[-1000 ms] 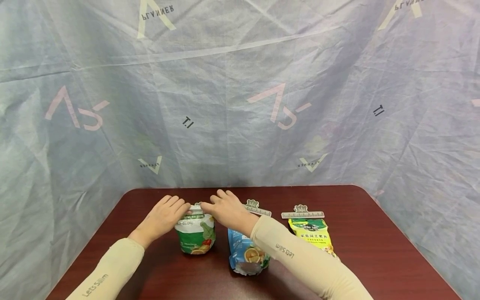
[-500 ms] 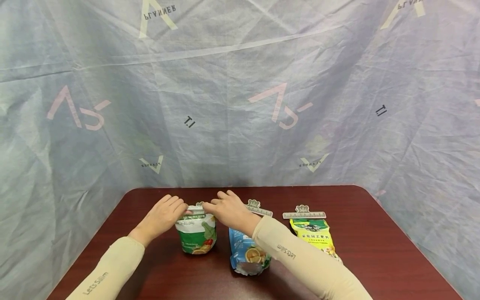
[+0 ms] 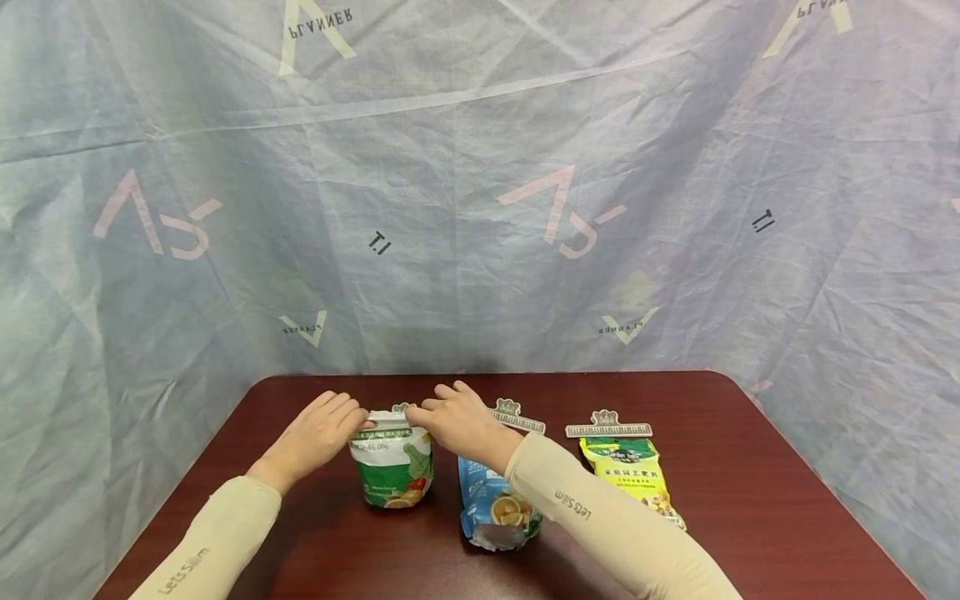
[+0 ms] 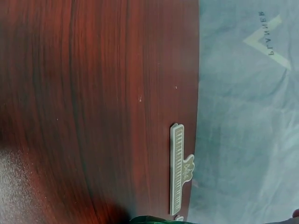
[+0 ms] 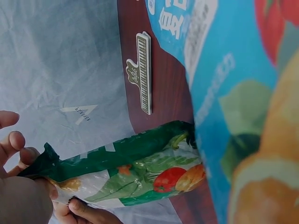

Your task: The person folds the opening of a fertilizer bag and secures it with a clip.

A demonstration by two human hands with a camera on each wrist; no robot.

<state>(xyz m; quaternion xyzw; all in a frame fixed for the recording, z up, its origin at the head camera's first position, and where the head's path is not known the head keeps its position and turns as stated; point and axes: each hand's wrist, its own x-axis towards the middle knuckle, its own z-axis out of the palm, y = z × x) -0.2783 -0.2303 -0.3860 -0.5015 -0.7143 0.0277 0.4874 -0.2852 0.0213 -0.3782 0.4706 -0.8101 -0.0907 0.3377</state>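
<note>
A green and white pouch (image 3: 393,467) printed with vegetables stands upright on the table. My left hand (image 3: 318,435) pinches its top left corner, and my right hand (image 3: 456,423) grips the top right corner. In the right wrist view, the fingers of my right hand (image 5: 23,186) hold the crumpled top of the pouch (image 5: 135,168), with left-hand fingers (image 5: 88,213) at the other corner. The pouch's top edge lies stretched between both hands. Behind it, a clip with a piano-key pattern (image 3: 403,408) is mostly hidden in the head view.
Right of the green pouch stands a blue pouch (image 3: 495,504) with orange slices, partly under my right forearm. A second clip (image 3: 517,417) lies behind it. A yellow pouch (image 3: 622,471) lies farther right, with a third clip (image 3: 609,427) at its top. A grey cloth (image 3: 465,208) hangs behind the table.
My left hand has shifted slightly left along the pouch's top, and more of the top edge shows between the hands. The right hand and the other pouches stay nearly still.
</note>
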